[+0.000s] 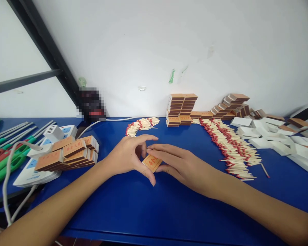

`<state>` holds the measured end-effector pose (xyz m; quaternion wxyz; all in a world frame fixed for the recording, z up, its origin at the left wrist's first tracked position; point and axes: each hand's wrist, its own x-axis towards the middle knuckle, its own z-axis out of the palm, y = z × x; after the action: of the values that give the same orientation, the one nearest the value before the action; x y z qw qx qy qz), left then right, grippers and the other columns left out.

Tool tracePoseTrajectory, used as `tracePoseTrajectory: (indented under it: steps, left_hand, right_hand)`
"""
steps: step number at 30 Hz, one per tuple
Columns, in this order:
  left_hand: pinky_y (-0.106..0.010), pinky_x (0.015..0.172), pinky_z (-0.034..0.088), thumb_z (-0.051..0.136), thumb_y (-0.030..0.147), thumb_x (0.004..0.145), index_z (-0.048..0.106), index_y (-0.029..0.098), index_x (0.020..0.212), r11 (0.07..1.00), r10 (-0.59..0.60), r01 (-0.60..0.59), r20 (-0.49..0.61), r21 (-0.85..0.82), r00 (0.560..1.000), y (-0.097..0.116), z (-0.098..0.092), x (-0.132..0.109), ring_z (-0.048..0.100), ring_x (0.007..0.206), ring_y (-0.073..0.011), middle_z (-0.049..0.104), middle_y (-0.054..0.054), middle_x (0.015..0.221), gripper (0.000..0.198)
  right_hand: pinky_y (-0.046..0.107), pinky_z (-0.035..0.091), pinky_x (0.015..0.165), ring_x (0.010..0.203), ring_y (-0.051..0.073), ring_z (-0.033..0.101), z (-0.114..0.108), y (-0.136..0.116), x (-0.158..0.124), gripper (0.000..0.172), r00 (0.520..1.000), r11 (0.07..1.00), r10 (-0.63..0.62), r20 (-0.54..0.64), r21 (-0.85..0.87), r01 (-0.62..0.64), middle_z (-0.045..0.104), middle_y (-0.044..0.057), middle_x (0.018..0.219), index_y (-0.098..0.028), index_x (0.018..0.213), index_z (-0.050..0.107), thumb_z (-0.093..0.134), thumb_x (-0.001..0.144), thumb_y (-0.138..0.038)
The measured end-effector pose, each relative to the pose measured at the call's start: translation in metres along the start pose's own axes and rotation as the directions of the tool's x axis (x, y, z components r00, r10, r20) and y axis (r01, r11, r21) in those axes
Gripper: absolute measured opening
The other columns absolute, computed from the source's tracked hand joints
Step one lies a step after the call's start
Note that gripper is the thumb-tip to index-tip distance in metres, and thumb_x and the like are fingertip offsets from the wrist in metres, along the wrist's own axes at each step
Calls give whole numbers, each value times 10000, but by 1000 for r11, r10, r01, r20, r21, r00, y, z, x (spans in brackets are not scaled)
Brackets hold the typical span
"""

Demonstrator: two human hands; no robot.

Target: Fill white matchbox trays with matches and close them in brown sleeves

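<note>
An orange matchbox with red lettering (151, 162) is between my two hands above the blue table (149, 212). My right hand (178, 160) has its fingers and thumb closed on the box's right side. My left hand (133, 155) is at the box's left, thumb and fingers spread apart, with the thumb close to the box's lower left edge. Behind my left hand lies a small pile of red-tipped matches (141, 125). A long spread of matches (228, 147) lies to the right, beyond my right hand.
Matchboxes are stacked against the wall (182, 107), with more stacked at the right (231, 104). White inner trays (277, 135) lie scattered at the far right. On the left, matchboxes (69, 153) rest on a power strip (38, 174) with a white cable, beside green-handled tools (10, 160).
</note>
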<state>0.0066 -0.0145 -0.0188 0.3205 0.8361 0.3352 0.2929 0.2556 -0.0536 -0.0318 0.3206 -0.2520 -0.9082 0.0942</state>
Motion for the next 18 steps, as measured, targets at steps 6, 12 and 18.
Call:
tracePoseTrajectory:
  steps: [6,12,18]
  left_hand:
    - [-240,559,452,1007,740,511,804,198,1207,999,-23,22,-35,-29,999,-2,-4,2,545,568,-109,670,51,684,905]
    - [-266,618,486,785,871,771,790,161,1230,985,-42,75,-205,157,978,-10,-21,6,601,588,-135,700,20,693,846]
    - [-286,659,452,705,780,934,827,187,1178,895,-46,97,-127,435,991,-12,-20,5,659,649,-164,756,-9,757,653]
  right_hand:
    - [317,666,949,1069,204,804,-2,-7,4,247,993,993,-39,115,116,26,809,113,1251,-195,1261,757,611,1110,-325]
    - [423,637,947,1076,288,795,-30,53,11,338,968,958,246,-46,-137,-250,828,113,1257,-222,1326,760,713,1044,-402]
    - [523,586,986,1172,392,746,-44,132,23,408,930,813,341,-136,-454,-365,800,190,1296,-151,1308,755,677,1043,-451]
